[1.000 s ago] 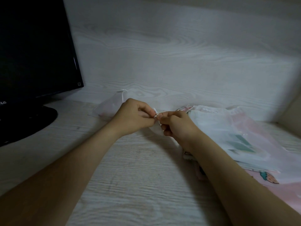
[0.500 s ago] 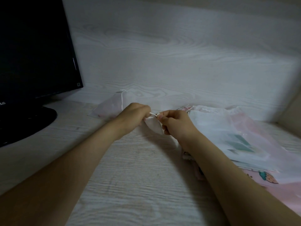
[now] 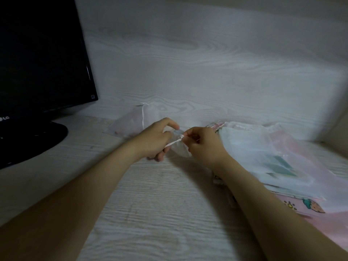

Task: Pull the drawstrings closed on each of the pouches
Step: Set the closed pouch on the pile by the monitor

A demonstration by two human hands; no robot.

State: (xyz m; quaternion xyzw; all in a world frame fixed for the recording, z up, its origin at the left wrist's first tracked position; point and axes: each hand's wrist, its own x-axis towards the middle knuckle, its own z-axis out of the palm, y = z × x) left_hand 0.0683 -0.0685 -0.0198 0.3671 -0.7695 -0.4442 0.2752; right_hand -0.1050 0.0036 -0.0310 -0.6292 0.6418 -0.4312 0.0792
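A small sheer white pouch [image 3: 180,148] hangs between my hands just above the desk. My right hand [image 3: 204,146] pinches its gathered neck. My left hand [image 3: 157,139] grips the white drawstring [image 3: 173,143], which runs taut from the neck to that hand. Behind my left hand lies another sheer pouch [image 3: 130,122] with its cord up at the back. To the right sits a pile of larger sheer pouches [image 3: 263,153], white and pink.
A black monitor [image 3: 41,53] on a round base [image 3: 28,142] stands at the left. A pale wood-grain wall closes the back of the desk [image 3: 150,213]. Pink printed fabric [image 3: 305,206] lies under the pile at the right.
My left hand has drawn away from my right hand, down and to the left, and a length of drawstring now shows between them. The pouch's neck has bunched up.
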